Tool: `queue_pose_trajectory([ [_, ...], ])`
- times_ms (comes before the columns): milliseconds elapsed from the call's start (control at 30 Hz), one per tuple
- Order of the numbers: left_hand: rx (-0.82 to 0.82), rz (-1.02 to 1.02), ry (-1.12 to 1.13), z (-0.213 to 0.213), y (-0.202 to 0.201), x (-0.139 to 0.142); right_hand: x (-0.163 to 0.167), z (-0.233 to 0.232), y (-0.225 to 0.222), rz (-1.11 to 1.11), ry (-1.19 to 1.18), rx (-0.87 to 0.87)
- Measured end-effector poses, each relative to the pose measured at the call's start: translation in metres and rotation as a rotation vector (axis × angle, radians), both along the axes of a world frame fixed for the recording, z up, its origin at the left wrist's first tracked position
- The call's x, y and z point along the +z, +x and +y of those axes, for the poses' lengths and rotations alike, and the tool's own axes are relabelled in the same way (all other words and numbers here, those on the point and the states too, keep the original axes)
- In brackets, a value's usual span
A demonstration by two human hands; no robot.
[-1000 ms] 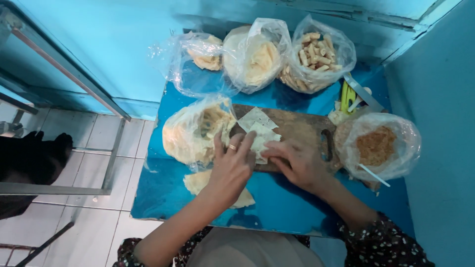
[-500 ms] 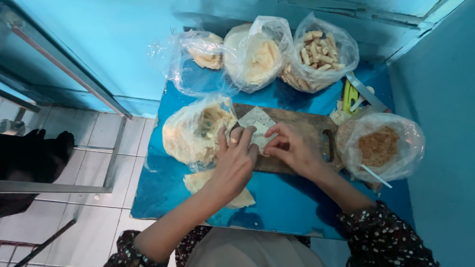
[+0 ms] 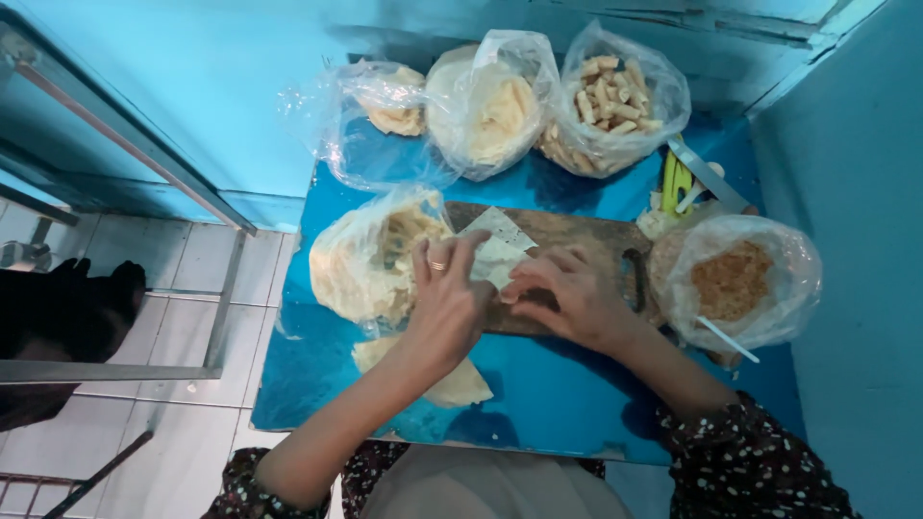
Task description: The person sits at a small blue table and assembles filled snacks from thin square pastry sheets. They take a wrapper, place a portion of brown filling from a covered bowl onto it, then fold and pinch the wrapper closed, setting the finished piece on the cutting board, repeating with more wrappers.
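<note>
A thin pale pastry sheet lies on a dark wooden cutting board on the blue table. My left hand, a ring on one finger, presses on the sheet's left part. My right hand pinches the sheet's right edge with its fingertips. Both hands are folding or rolling the sheet; what is inside it is hidden. A clear bag of stacked pale sheets sits just left of my left hand.
At the back stand three clear bags: pale pieces, round flat sheets and finished rolls. A bagged bowl of brownish filling with a white spoon is on the right. Loose sheets lie near me. Tiled floor lies left.
Both hands have shifted a little on the board and drawn together over the sheet, the fingers folding its edge. The bags and bowl have not moved.
</note>
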State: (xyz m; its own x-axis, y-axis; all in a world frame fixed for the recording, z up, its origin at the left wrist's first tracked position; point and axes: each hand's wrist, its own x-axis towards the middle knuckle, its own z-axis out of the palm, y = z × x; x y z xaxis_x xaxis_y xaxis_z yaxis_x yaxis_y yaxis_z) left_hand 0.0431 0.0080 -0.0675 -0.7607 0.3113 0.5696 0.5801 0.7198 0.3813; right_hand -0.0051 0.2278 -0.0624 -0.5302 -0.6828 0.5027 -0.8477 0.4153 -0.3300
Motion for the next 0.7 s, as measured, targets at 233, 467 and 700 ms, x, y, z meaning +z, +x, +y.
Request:
queue_pose_trajectory([
  [233, -0.018, -0.034, -0.028, -0.002, -0.007, -0.004, -0.019, -0.002, -0.004, -0.724, -0.249, -0.102],
  [467, 0.077, -0.051, 0.038, 0.008, -0.010, -0.016, -0.032, -0.017, -0.001, -0.763, -0.300, -0.293],
  [700, 0.173, -0.019, 0.073, 0.015, -0.009, -0.016, -0.007, -0.017, 0.017, -0.007, -0.072, -0.274],
])
